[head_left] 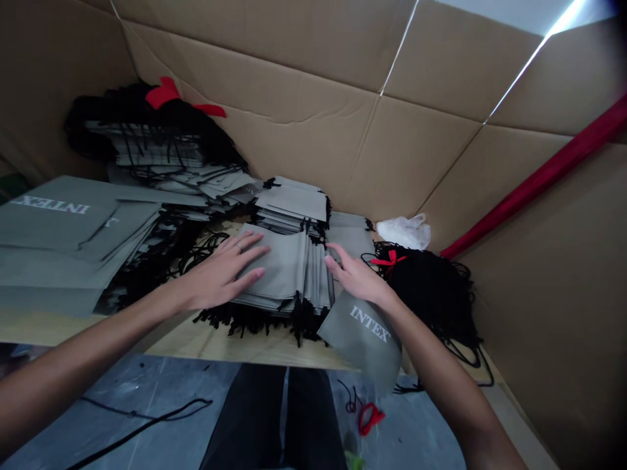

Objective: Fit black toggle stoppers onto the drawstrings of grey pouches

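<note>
My left hand [229, 269] lies flat, fingers spread, on the left part of a stack of grey drawstring bags [281, 261] with black cord ends along the front. A ring shows on one of its fingers. At the stack's right side is my right hand [356, 273], thumb and forefinger stretched out near the upright folded edges; its other fingers are partly hidden. Below the right wrist, a loose grey INTEX bag [365, 333] reaches over the table's front edge, its lower part blurred. Behind the stack sits another pile of grey bags [292, 199].
Larger INTEX bags [53, 222] are piled at the left, with corded bundles [161, 140] behind. Black cords [426, 294] tied in red and a clear plastic bag [404, 232] lie at the right. Cardboard walls [294, 72] enclose the table. Red scissors [371, 418] lie on the floor.
</note>
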Motion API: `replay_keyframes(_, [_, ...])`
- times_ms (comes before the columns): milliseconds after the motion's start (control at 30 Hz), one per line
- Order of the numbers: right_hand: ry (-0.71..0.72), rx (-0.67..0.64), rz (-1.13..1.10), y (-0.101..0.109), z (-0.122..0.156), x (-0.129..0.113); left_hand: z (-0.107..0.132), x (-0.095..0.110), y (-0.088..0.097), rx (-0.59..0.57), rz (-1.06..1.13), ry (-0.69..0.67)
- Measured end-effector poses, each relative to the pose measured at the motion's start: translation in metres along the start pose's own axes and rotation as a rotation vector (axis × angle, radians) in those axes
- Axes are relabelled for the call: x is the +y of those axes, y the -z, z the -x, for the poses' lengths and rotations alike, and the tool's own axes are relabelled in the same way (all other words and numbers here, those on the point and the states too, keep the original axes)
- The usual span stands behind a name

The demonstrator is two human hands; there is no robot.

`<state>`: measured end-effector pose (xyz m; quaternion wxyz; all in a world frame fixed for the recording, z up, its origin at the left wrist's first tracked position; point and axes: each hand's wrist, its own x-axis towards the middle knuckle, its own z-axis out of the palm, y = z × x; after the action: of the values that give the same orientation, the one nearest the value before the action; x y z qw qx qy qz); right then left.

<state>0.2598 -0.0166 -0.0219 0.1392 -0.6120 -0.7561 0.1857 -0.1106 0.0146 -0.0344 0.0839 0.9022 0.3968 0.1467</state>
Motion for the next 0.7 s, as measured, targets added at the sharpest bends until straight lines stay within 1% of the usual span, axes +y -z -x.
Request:
replay_keyframes(100, [-0.017,0.037,0.049,0.007,-0.004,0.020,0.002,0.003,0.010,0.046,0.052,0.013])
replay_keyframes(167, [-0.002,0.029,0.086,0.007,-0.011,0.034,0.004,0.005,0.015,0.065,0.075,0.025])
replay_keyframes(233, [0.025,0.046,0.118,0.002,-0.018,0.045,0.005,0.009,0.015,0.087,0.070,0.035])
replay_keyframes(300, [0.059,0.116,0.141,-0.006,-0.027,0.049,0.004,0.017,0.013,0.103,0.047,0.027])
replay_keyframes(367, [0.099,0.219,0.149,-0.015,-0.035,0.046,0.002,0.033,0.007,0.107,0.029,0.016])
replay_keyframes(433, [0.147,0.318,0.135,-0.020,-0.044,0.039,-0.002,0.054,0.002,0.106,0.027,0.019])
replay_keyframes(500, [0.197,0.404,0.095,-0.022,-0.052,0.029,-0.009,0.076,-0.003,0.111,0.032,0.058])
replay_keyframes(567, [0.235,0.490,0.035,-0.023,-0.057,0.020,-0.020,0.093,-0.007,0.122,0.030,0.124])
replay_keyframes(633, [0.261,0.569,-0.038,-0.025,-0.060,0.014,-0.034,0.102,-0.010,0.124,0.034,0.212])
replay_keyframes(700, [0.277,0.627,-0.112,-0.032,-0.059,0.011,-0.049,0.103,-0.013,0.114,0.043,0.296])
